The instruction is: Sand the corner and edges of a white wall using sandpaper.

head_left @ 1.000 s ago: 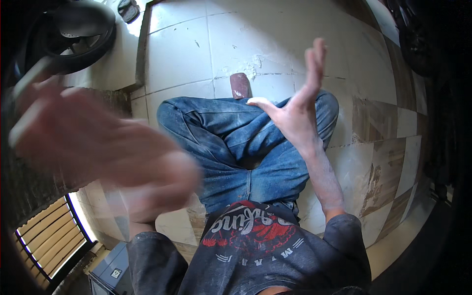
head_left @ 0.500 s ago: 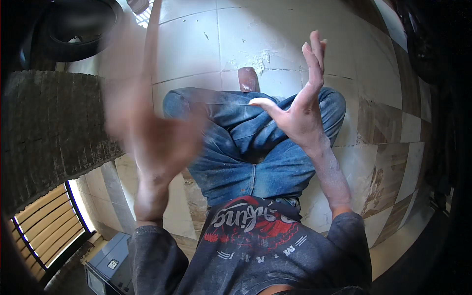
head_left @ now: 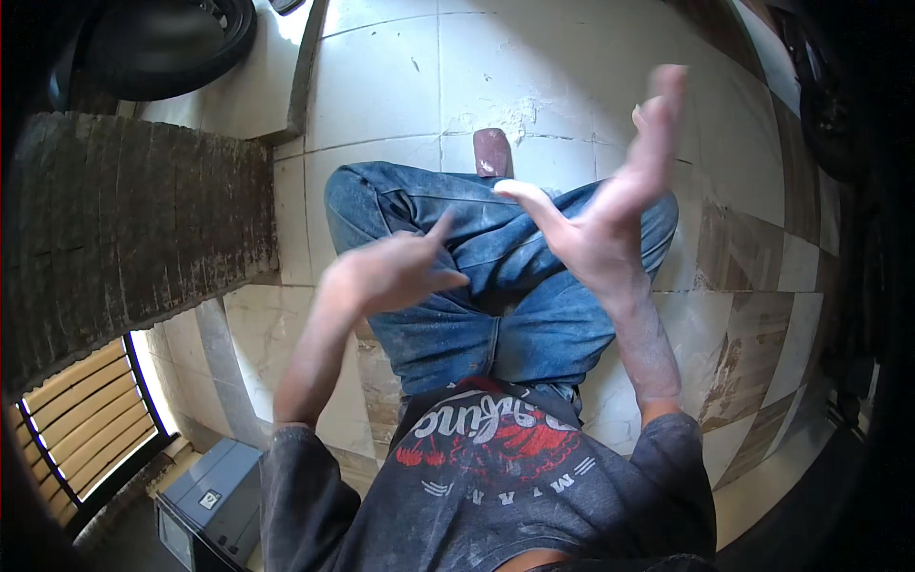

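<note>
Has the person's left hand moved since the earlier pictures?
Yes, to the right: a second ago the left hand overlapped the dark rough slab; now it is clear of the slab, over the blue jeans.

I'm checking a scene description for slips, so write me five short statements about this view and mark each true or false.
1. The reddish-brown block lies on the tiled floor. True.
2. The right hand grips the block. False: that hand is empty and raised clear of it.
3. The left hand and the right hand are apart. True.
4. The blue-gray box stands on the person's right. False: it is on the left.
5. White residue marks the floor near the block. True.
</note>
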`<action>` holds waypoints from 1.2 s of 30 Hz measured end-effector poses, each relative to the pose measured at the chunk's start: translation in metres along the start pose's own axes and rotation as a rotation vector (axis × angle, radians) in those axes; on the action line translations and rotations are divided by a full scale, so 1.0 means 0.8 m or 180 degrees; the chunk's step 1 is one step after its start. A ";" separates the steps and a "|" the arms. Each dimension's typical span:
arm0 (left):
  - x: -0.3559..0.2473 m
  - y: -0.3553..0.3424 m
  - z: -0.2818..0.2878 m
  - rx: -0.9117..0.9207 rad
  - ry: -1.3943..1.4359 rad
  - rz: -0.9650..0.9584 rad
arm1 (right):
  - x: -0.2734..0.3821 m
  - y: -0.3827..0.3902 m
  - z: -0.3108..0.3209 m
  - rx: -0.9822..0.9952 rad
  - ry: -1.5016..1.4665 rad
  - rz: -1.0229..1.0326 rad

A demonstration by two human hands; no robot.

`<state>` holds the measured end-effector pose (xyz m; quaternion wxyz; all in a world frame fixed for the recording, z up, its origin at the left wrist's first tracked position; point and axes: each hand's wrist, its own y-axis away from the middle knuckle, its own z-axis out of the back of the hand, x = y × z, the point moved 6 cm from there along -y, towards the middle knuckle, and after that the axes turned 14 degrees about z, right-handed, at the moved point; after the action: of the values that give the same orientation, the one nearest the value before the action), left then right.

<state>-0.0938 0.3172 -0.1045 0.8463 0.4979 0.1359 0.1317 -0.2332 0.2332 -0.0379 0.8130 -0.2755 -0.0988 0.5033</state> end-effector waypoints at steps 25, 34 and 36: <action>-0.063 0.054 0.013 -0.1308 0.5670 -0.2445 | -0.008 0.027 0.027 -0.3054 -0.1033 -0.0249; -0.060 0.060 0.026 -0.1186 0.5658 -0.2451 | -0.006 0.028 0.028 -0.2932 -0.1340 -0.0272; -0.059 0.064 0.030 -0.1229 0.5615 -0.2676 | -0.007 0.025 0.028 -0.3102 -0.1527 -0.0300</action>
<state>-0.1335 0.3047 -0.0436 0.4868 -0.0130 0.8579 0.1640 -0.2609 0.2433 -0.0302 0.5675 -0.4932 -0.5155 0.4110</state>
